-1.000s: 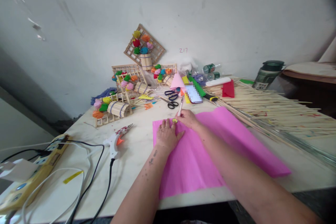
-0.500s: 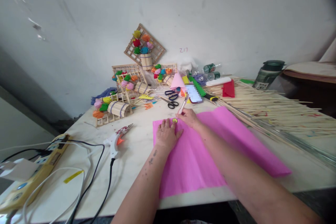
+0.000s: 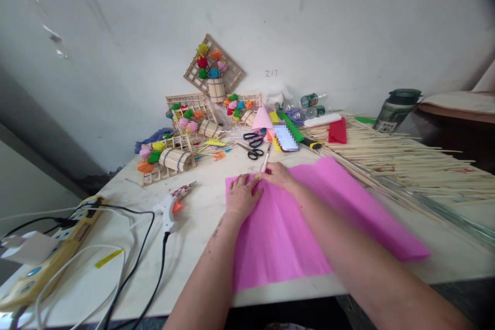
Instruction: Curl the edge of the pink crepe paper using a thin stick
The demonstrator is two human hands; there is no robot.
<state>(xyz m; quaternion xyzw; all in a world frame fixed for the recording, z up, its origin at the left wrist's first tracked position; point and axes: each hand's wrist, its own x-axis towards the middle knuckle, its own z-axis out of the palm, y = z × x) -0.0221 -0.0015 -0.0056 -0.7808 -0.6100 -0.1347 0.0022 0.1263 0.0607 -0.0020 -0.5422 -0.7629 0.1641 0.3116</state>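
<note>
A large sheet of pink crepe paper (image 3: pixel 282 242) lies on the table in front of me. My left hand (image 3: pixel 243 198) rests flat on its far left corner, fingers stretched out. By those fingertips sits a small yellow piece (image 3: pixel 257 177), partly covered by my hands. My right hand (image 3: pixel 279 176) is closed round a white pen (image 3: pixel 266 159), held upright with a slight tilt, its lower end at the yellow piece. The pen's tip is hidden by the fingers.
Left of the paper lie a hot glue gun (image 3: pixel 170 211) and a power strip (image 3: pixel 58 252) with cables. Scissors (image 3: pixel 253 152), a phone (image 3: pixel 286 136) and flower-basket lattices (image 3: pixel 174 160) stand behind. Bamboo sticks (image 3: pixel 402 154) and a green bottle (image 3: pixel 397 108) are on the right.
My right hand has shifted slightly left and turned the pen more upright, now covering part of the yellow piece. My left hand has moved only a little.
</note>
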